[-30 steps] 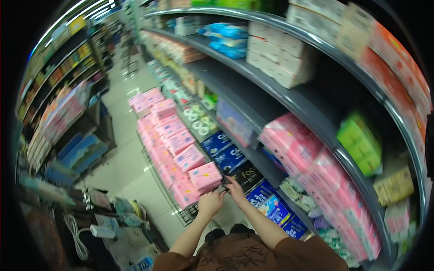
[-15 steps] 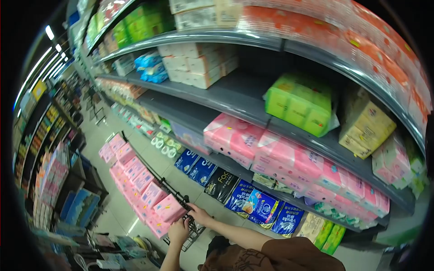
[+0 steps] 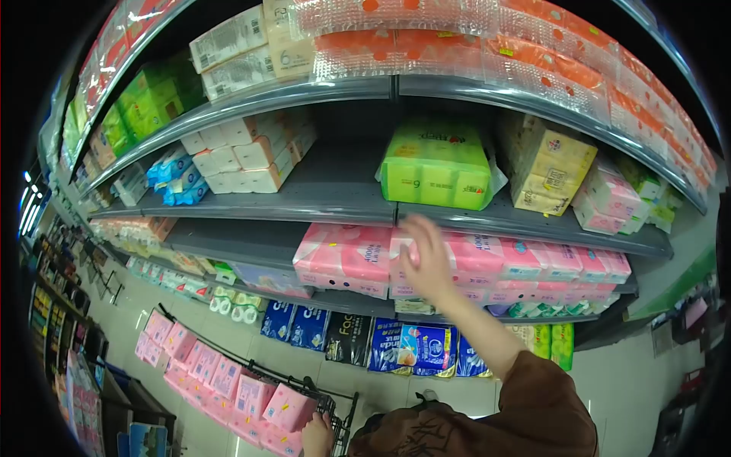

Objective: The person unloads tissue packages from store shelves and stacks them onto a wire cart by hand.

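My right hand (image 3: 429,263) is raised in front of the pink tissue packs (image 3: 346,255) on the lower shelf, just below the shelf edge. Its fingers are apart, somewhat blurred, and nothing is in them. Down at the bottom, my left hand (image 3: 317,436) is closed at the near end of the black wire shopping cart (image 3: 346,411), close beside a pink pack (image 3: 289,407). My arm hides part of the stacked pink packs. More pink packs (image 3: 226,377) fill the cart in rows.
Above my right hand, a green tissue bundle (image 3: 434,175) and a yellow bundle (image 3: 554,171) stand on the middle shelf (image 3: 335,206). Blue packs (image 3: 434,346) and a black pack (image 3: 349,339) line the bottom. Display racks (image 3: 106,392) stand across the aisle at left.
My right hand has left the cart and risen to the pink packs on the shelf. My left hand stays at the cart. The view has turned toward the shelves.
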Demonstrator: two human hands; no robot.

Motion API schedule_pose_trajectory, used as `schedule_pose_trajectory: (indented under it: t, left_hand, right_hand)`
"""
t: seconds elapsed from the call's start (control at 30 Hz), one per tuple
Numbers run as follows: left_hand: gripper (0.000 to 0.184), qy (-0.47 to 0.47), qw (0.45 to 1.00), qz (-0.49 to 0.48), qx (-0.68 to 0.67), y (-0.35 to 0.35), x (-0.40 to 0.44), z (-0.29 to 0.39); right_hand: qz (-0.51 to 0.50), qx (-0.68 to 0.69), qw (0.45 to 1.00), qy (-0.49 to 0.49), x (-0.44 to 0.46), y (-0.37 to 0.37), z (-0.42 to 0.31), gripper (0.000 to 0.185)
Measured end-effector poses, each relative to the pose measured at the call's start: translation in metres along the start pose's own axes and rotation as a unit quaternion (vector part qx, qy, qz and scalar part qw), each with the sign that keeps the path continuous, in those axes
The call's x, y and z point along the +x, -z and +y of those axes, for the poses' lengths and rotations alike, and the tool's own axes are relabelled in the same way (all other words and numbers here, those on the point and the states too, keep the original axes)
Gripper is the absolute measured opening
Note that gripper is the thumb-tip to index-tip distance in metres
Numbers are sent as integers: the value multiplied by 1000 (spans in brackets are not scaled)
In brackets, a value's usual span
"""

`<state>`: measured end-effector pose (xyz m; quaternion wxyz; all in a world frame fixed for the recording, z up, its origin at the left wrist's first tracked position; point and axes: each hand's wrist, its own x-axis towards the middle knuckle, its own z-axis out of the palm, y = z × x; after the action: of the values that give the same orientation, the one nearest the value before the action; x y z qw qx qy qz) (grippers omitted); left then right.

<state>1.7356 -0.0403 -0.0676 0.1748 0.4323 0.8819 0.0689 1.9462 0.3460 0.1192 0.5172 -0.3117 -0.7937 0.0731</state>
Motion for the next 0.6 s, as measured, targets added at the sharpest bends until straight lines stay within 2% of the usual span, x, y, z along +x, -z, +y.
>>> schedule_pose_trajectory:
  t: [0.07,0.17,0.27,0.33,0.43,0.47,0.5,0.57,0.6]
  left_hand:
    - [39,-34,999,-18,9,2,11,-5]
    - [37,-67,996,-51,9,9,11,-8]
    - [35,-100,993,-59,22,19,19,-12]
    - [34,-113,992,-58,19,19,17,-16]
    - [60,-78,981,-175,-24,23,20,-22]
    - [46,-54,987,-142,-58,41,12,-7]
    - [40,-78,991,-101,-48,34,17,-11]
    - [32,-125,991,-28,-25,6,20,-22]
    - [32,-128,991,-31,-32,6,21,-23]
  right_hand:
    - [34,-149,985,81,41,18,4,51]
    - [-66,-367,924,82,72,20,28,56]
    - [-95,-451,878,129,89,26,65,59]
    - [-114,-474,861,142,102,44,71,64]
    - [-107,-489,854,140,130,69,68,75]
    - [-57,-446,880,154,139,78,61,85]
    - [-70,-463,870,150,149,82,52,87]
    - [-104,-498,850,137,161,95,39,93]
    - [-74,-460,868,170,163,98,38,99]
